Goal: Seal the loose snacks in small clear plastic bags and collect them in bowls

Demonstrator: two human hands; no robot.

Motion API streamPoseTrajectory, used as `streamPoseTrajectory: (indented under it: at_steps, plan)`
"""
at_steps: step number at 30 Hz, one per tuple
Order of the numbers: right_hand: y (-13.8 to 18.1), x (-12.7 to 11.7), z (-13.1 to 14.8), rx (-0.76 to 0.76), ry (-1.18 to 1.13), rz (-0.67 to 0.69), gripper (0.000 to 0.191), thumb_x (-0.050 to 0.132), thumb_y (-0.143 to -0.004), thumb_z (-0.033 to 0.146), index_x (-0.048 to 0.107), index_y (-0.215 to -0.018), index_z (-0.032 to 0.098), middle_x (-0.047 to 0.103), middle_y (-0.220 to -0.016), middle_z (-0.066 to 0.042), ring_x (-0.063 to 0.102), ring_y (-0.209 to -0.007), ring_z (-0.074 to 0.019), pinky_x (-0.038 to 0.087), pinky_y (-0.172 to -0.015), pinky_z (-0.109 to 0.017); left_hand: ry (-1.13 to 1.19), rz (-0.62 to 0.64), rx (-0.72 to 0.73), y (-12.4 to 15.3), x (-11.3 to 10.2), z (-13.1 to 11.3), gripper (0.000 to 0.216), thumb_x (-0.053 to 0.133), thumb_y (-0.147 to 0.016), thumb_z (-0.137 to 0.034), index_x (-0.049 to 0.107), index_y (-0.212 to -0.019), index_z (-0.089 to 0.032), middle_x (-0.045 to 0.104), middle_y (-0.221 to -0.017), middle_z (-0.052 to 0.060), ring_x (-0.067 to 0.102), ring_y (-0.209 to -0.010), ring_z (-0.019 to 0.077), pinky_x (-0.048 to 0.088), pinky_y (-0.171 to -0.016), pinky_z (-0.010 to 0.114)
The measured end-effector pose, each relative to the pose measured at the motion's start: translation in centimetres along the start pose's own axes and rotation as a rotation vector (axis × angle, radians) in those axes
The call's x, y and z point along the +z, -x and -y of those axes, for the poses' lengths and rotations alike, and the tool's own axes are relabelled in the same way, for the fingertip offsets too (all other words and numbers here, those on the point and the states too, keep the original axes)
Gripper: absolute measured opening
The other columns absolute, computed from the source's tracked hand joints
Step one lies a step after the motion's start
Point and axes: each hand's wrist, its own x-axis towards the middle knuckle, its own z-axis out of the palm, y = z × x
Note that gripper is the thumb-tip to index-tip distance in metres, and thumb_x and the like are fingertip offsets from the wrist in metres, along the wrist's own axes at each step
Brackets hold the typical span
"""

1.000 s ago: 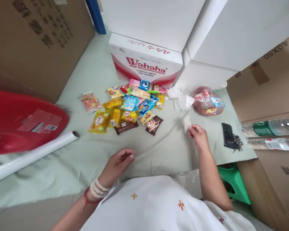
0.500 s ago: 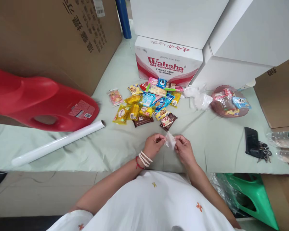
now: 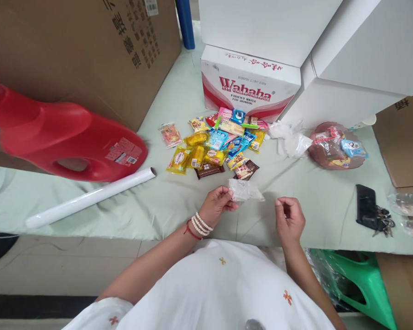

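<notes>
My left hand (image 3: 223, 199) pinches a small clear plastic bag (image 3: 245, 190) by its left end, and the bag stretches out to the right above the cloth. To the right of the bag, apart from it, my right hand (image 3: 289, 217) is closed with its fingers curled in, and nothing shows in it. Just beyond the bag lies a pile of wrapped snacks: yellow packets (image 3: 196, 156), blue packets (image 3: 240, 143), a dark brown packet (image 3: 209, 170) and a red-and-white packet (image 3: 243, 171) among them. A pink packet (image 3: 171, 134) lies a little apart at the left.
A Wahaha carton (image 3: 249, 85) stands behind the snacks. Crumpled plastic bags (image 3: 292, 140) and a reddish bowl (image 3: 316, 158) of snacks are at the right, with a phone (image 3: 365, 206) and keys (image 3: 384, 222) nearer. A red jug (image 3: 55, 133) and white roll (image 3: 92, 198) lie left.
My right hand has let go of the plastic bag and moved right. The bag, bunched between both hands before, now hangs spread out from my left hand. The view has shifted slightly.
</notes>
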Motion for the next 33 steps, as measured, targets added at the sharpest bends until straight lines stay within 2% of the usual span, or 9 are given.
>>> streamPoseTrajectory:
  at_steps: [4,6,8,11,13,17,20,26,33]
  plan:
    - [-0.9,1.6,1.0,-0.288,0.069,0.334,0.018,0.068,-0.092,0.036,0.073,-0.108,0.030,0.068,-0.108,-0.009,0.062,-0.096,-0.0262,0.051,-0.081,-0.040,-0.072,0.082,0.004,0.0,0.1,-0.2,0.055,0.087,-0.066,-0.060,0.055,-0.077,-0.017,0.064,-0.069,-0.003,0.061,-0.053,0.0087,0.049,-0.055,0.022]
    - [-1.5,3.2,1.3,-0.314,0.068,0.477,0.017,0.062,-0.096,0.036,0.074,-0.105,0.030,0.071,-0.101,-0.009,0.063,-0.094,-0.0260,0.050,-0.084,-0.040,-0.084,0.116,0.010,0.2,0.2,-0.1,0.053,0.085,-0.070,-0.060,0.055,-0.079,-0.017,0.065,-0.069,-0.003,0.059,-0.053,0.0083,0.048,-0.056,0.022]
    - [-1.9,4.6,1.5,-0.258,0.021,0.526,0.021,0.056,-0.099,0.037,0.075,-0.098,0.029,0.070,-0.087,-0.007,0.063,-0.083,-0.0235,0.050,-0.080,-0.037,-0.086,0.121,0.017,0.4,0.2,0.1,0.053,0.085,-0.069,-0.058,0.056,-0.086,-0.018,0.065,-0.073,-0.003,0.060,-0.054,0.0086,0.049,-0.057,0.023]
    - [-1.9,5.7,1.9,-0.108,-0.104,0.516,0.020,0.061,-0.095,0.042,0.076,-0.092,0.028,0.069,-0.081,-0.004,0.061,-0.074,-0.0207,0.047,-0.073,-0.033,-0.122,0.089,0.046,0.4,0.0,0.4,0.057,0.093,-0.060,-0.051,0.061,-0.093,-0.018,0.065,-0.076,-0.003,0.060,-0.061,0.0096,0.050,-0.059,0.024]
    - [-1.7,5.9,2.1,0.043,-0.233,0.531,0.021,0.068,-0.090,0.046,0.076,-0.087,0.027,0.067,-0.075,-0.002,0.056,-0.067,-0.0180,0.044,-0.066,-0.030,-0.163,0.039,0.086,0.2,-0.3,0.6,0.051,0.093,-0.059,-0.048,0.064,-0.085,-0.015,0.063,-0.072,-0.003,0.056,-0.061,0.0089,0.047,-0.059,0.023]
    - [-1.9,5.2,2.0,0.418,-0.579,0.498,0.030,0.081,-0.078,0.051,0.071,-0.079,0.023,0.058,-0.064,0.003,0.041,-0.055,-0.0107,0.032,-0.054,-0.024,-0.162,-0.016,0.129,-0.2,-0.8,0.5,0.041,0.088,-0.065,-0.048,0.065,-0.075,-0.015,0.061,-0.065,-0.002,0.051,-0.059,0.0086,0.042,-0.057,0.022]
    - [-2.5,4.3,1.8,0.575,-0.740,0.412,0.036,0.089,-0.068,0.048,0.067,-0.077,0.022,0.054,-0.064,0.005,0.034,-0.052,-0.0079,0.028,-0.050,-0.023,-0.096,-0.015,0.119,-0.3,-0.9,0.0,0.038,0.088,-0.064,-0.045,0.064,-0.074,-0.017,0.060,-0.067,-0.002,0.052,-0.062,0.0091,0.042,-0.057,0.021]
    - [-3.3,2.1,0.7,0.602,-0.782,0.221,0.036,0.091,-0.065,0.044,0.067,-0.079,0.021,0.052,-0.068,0.004,0.039,-0.058,-0.0086,0.032,-0.050,-0.021,0.092,-0.029,0.068,-0.2,-1.6,-0.8,0.044,0.092,-0.062,-0.043,0.062,-0.079,-0.017,0.065,-0.076,-0.002,0.058,-0.065,0.0081,0.047,-0.064,0.021]
    - [-2.6,0.9,-0.2,0.706,-0.800,0.207,0.037,0.093,-0.064,0.043,0.067,-0.079,0.021,0.053,-0.070,0.003,0.037,-0.057,-0.0078,0.029,-0.046,-0.019,0.013,-0.120,0.043,0.8,-3.0,0.0,0.046,0.090,-0.064,-0.049,0.060,-0.080,-0.018,0.065,-0.077,-0.001,0.053,-0.063,0.0084,0.042,-0.060,0.021]
